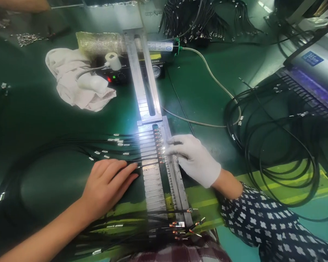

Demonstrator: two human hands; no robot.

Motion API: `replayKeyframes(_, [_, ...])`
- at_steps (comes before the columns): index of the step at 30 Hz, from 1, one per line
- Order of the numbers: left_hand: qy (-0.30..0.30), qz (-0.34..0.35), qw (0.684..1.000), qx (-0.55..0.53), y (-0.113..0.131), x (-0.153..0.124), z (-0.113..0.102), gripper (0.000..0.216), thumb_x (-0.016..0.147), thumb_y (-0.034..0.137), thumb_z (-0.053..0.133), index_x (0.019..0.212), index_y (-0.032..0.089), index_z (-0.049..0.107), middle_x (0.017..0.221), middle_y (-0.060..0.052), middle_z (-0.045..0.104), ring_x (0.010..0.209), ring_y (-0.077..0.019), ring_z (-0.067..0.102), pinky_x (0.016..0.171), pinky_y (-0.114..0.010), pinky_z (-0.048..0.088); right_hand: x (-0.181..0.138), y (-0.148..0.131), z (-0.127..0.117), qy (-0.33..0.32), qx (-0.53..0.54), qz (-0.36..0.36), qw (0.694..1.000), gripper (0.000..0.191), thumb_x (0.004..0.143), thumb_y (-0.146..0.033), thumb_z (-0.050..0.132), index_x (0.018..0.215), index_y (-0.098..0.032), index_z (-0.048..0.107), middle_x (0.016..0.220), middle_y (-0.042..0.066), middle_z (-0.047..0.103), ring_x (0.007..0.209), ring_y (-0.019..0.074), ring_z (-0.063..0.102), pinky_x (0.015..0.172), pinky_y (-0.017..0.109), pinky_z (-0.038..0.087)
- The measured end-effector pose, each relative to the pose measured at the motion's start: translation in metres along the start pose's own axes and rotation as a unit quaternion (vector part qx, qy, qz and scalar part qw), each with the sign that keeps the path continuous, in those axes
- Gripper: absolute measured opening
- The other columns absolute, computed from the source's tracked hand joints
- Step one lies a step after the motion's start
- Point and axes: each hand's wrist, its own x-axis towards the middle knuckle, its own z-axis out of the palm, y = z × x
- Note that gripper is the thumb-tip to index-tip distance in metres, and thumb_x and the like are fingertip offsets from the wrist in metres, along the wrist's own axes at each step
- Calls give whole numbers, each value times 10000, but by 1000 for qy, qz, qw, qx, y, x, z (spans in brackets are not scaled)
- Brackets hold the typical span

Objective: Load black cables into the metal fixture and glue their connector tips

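Note:
My bare left hand [109, 182] is closed, with its fingertips at a thin black cable [150, 164] that runs right into a slotted metal fixture [154, 185]. Several more black cables lie side by side across the upper slots, their stripped coloured wire ends [159, 140] pointing right. White tags wrap some of the cables to the left. On the right side of the fixture, my white-gloved right hand [196, 158] rests its outstretched fingers beside those wire ends. The fingers look apart, and their tips partly cover the fixture's edge.
Loose cables [177, 225] with exposed ends lie across the fixture's near end. Behind stand a black control box [126, 72], a syringe [160, 46] with a hose, and a white cloth [71, 87]. Coiled cables [262, 153] and a lamp unit marked 365nm [316, 65] are at right.

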Motion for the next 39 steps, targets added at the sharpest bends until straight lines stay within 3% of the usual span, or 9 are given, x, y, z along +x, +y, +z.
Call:
replayKeyframes(7, [27,32,999,33,7,16,10,148,887,81,650,993,179,618,894,-51,688,819,-198,615,734,-344,460,-1,1,1,8,2,-13,1000,418,766,64,577,959,-246,780,1203,48,708,1107,247,635,948,435,557])
replayKeyframes(16, [11,1,998,66,-10,-15,-8,358,798,66,770,1131,133,656,866,-88,674,759,-223,589,705,-369,435,0,0,0,6,-1,-9,1000,433,762,66,556,959,-249,779,1213,46,705,1103,245,640,938,430,558])
replayKeyframes(22, [-59,-16,998,-3,19,-3,-7,467,932,143,633,1385,96,526,1271,-164,688,1146,-293,593,949,-423,424,-2,1,1,10,1,-11,1000,441,757,65,550,980,-239,779,1211,50,705,1097,249,638,937,429,558])
replayKeyframes(30, [-80,-84,983,-145,25,3,7,453,981,99,490,1433,116,468,1323,-150,601,1218,-252,538,1036,-394,406,-1,-2,-1,-12,6,8,1000,450,765,60,529,987,-237,783,1216,47,704,1128,246,625,975,429,546])
replayKeyframes(36, [-77,-55,983,-154,21,1,2,431,951,38,502,1379,96,517,1274,-151,628,1178,-243,555,1024,-387,427,0,-1,-1,-21,17,11,1000,484,741,58,501,1004,-232,787,1229,53,698,1141,262,620,979,451,537])
replayKeyframes(39, [-72,-9,992,-99,25,3,1,397,933,41,549,1331,47,554,1236,-168,677,1144,-262,579,1004,-400,439,0,-1,-3,-31,18,18,999,481,748,48,494,1001,-240,785,1245,41,695,1155,256,615,996,451,525])
